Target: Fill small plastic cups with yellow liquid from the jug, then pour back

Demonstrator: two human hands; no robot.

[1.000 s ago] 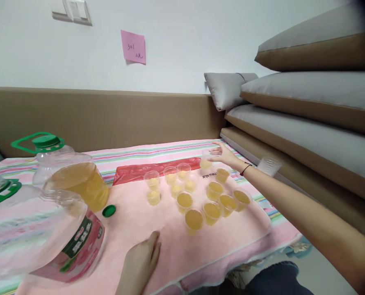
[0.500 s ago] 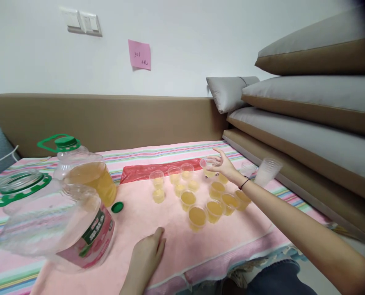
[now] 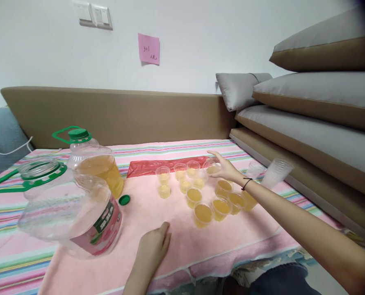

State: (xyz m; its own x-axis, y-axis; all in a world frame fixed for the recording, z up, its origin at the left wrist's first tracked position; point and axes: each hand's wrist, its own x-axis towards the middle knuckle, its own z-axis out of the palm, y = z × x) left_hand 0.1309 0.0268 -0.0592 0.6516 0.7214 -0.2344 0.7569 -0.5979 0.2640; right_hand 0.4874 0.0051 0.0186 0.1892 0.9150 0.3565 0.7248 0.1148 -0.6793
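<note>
My right hand (image 3: 224,166) reaches to the back of the cup group, its thumb and fingers around a clear plastic cup (image 3: 211,167) with yellow liquid. My left hand (image 3: 154,241) rests on the pink cloth (image 3: 182,254) in front, fingers curled together and nothing visible in them. Between the hands stand several cups of yellow liquid, such as a fuller one (image 3: 203,214) nearest me and a less full one (image 3: 164,191) at the left. Part of the cup group is hidden behind my right hand and forearm.
At the left stand an uncapped, apparently empty jug (image 3: 105,225) and a capped jug (image 3: 117,182) partly full of yellow liquid. A green cap (image 3: 124,200) lies beside them. Stacked empty cups (image 3: 276,174) lean at the right, near piled cushions (image 3: 318,119). Red plastic (image 3: 142,168) lies behind.
The view has shifted, so the scene sits further right. Relative to the other cups, my right hand and its cup are slightly further left. My left hand stays on the cloth.
</note>
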